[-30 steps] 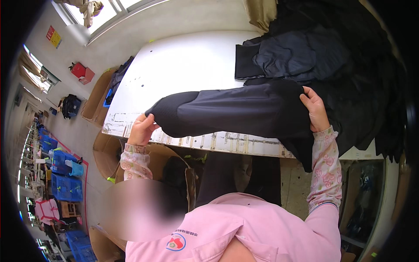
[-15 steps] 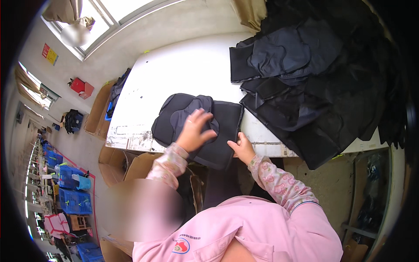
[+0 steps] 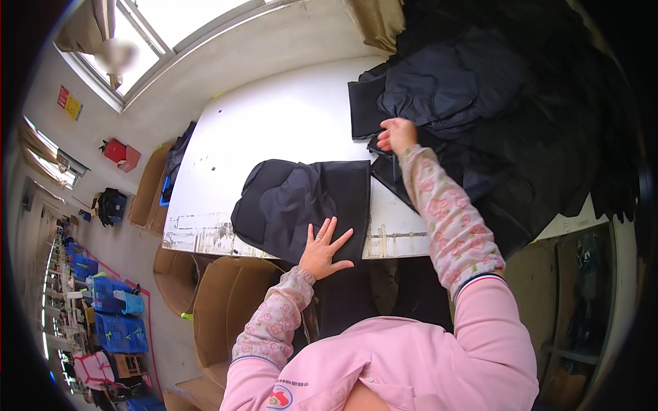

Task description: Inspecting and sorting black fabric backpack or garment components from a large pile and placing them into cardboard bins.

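A black padded fabric piece (image 3: 267, 198), with a thinner dark grey layer on top, lies flat at the table's near edge. My left hand (image 3: 323, 252) rests on its near right part, fingers spread and palm down. Farther right is a heap of black and dark grey fabric pieces (image 3: 473, 123), stacked and partly overlapping. My right hand (image 3: 399, 135) is over the left edge of that heap with its fingers curled together. What those fingers hold, if anything, is too small to make out.
The white table (image 3: 267, 109) has worn, stained edges. Open cardboard boxes (image 3: 223, 308) stand below its near left side, and another box (image 3: 152, 188) with dark fabric stands beyond its left end. Blue baskets (image 3: 120, 332) line the floor at far left. A window (image 3: 147, 41) is behind.
My right hand has left the padded piece and reached up and right to the heap. My left hand has slid nearer and right, and the piece's upper layer now lies flatter.
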`<state>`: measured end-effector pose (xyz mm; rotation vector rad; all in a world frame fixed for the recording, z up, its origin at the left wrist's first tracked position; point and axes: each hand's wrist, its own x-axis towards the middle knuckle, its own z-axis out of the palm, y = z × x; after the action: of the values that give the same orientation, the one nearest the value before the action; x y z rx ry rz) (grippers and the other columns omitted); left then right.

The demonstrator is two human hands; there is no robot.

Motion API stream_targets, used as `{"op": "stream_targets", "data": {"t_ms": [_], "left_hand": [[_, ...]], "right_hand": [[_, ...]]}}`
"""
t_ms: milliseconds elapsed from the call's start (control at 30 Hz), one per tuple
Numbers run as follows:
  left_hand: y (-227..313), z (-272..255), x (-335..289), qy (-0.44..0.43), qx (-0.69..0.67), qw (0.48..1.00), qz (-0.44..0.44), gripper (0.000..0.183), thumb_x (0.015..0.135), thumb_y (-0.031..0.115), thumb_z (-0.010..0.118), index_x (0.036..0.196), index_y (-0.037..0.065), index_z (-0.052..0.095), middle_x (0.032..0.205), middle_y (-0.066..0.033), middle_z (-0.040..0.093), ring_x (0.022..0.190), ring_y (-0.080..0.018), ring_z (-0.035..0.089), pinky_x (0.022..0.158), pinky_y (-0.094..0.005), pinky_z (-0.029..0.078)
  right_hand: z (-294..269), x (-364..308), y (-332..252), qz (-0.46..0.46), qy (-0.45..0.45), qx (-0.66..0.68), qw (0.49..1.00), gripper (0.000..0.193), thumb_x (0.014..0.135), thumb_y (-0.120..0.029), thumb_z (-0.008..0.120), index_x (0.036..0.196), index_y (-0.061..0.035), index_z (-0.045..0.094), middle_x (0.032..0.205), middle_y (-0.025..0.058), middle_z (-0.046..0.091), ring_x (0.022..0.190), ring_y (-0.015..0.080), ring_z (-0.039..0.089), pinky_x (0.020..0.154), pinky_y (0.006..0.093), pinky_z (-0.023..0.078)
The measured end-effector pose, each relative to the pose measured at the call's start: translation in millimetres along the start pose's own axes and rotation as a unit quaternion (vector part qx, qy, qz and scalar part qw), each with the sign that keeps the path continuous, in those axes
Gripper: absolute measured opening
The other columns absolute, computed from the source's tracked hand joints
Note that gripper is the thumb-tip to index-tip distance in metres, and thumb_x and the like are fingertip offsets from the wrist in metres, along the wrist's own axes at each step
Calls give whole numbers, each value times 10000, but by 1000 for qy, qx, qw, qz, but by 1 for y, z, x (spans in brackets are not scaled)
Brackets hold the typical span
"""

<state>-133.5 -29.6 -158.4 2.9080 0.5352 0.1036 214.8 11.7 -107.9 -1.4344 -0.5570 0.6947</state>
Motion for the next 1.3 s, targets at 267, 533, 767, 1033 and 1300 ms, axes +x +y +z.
{"op": "stream_targets", "data": {"t_ms": [267, 533, 767, 1033, 1300], "left_hand": [[-1, -1, 4, -7, -12, 1000, -1, 801, 773, 653, 597, 1451, 295, 368, 1551, -190, 170, 1436, -342, 170, 1100, -631, 94], [-55, -3, -10, -38, -84, 989, -113, 764, 814, 619, 593, 1467, 315, 337, 1566, -189, 118, 1457, -342, 76, 1105, -617, 9], [-54, 0, 21, -36, -132, 981, -138, 706, 819, 580, 620, 1424, 278, 418, 1551, -203, 161, 1447, -358, 110, 1092, -642, 53], [-4, -22, 54, 103, -229, 968, -18, 461, 871, 368, 654, 1246, 116, 563, 1390, -231, 420, 1339, -415, 330, 1102, -499, 247], [22, -23, 41, 55, -331, 942, -17, 368, 880, 319, 651, 1177, 105, 614, 1291, -196, 516, 1223, -368, 465, 1028, -410, 381]], "right_hand": [[0, -61, 39, 58, -162, -259, 950, 284, 844, -232, 669, 995, -2, 602, 764, 149, 642, 587, 232, 654, 541, 368, 540], [-93, -48, -2, -164, -2, -605, 779, 744, 760, -263, 757, 1401, -144, 398, 1475, 113, 360, 1389, 341, 269, 1114, 503, 239], [-130, -76, 33, -288, -35, -560, 776, 95, 838, -180, 618, 847, -109, 681, 809, 80, 692, 789, 272, 662, 741, 410, 474], [-116, -49, -54, -194, -137, -439, 867, 227, 805, -250, 679, 975, -100, 684, 857, 75, 691, 808, 275, 655, 667, 360, 507], [-124, 50, 3, -207, -7, -733, 648, 219, 879, -105, 497, 1027, -134, 657, 1022, 90, 692, 1064, 283, 616, 1123, 496, 235]]}}
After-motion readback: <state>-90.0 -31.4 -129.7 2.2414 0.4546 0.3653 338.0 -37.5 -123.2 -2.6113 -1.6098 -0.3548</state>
